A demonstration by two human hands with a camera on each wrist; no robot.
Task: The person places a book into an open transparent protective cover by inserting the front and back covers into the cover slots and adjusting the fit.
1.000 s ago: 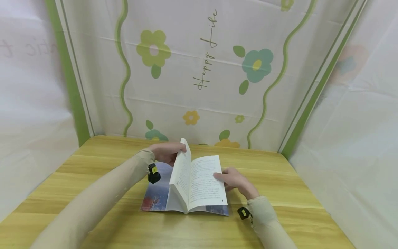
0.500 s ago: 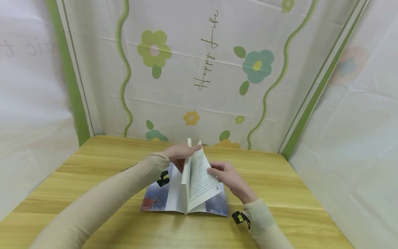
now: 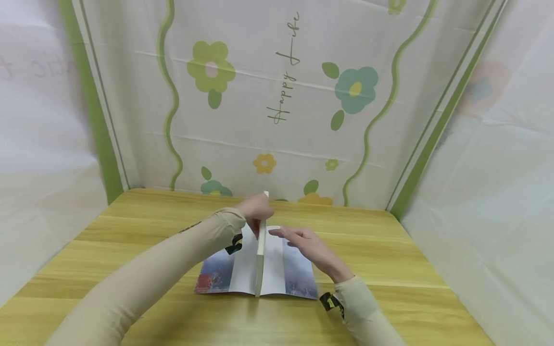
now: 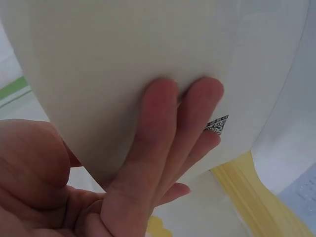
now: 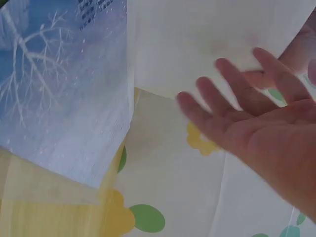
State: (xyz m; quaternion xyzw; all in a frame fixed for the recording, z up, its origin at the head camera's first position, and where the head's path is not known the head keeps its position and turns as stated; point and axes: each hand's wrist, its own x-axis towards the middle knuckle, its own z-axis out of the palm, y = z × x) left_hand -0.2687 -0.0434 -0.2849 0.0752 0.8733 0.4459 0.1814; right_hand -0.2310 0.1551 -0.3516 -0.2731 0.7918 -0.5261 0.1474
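Book (image 3: 258,276), its pages (image 3: 261,240) upright, is pinched by left hand (image 3: 255,208), right hand (image 3: 309,243) spread nearby.

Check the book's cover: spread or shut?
Spread: in the head view, the cover extends to both sides of the page block, which stands upright between.

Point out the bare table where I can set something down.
The table is bare left of the left sleeve, right of the right sleeve, and between them in front of the book. The book is crowded: the left hand grips its upright pages, the right hand hovers beside them.
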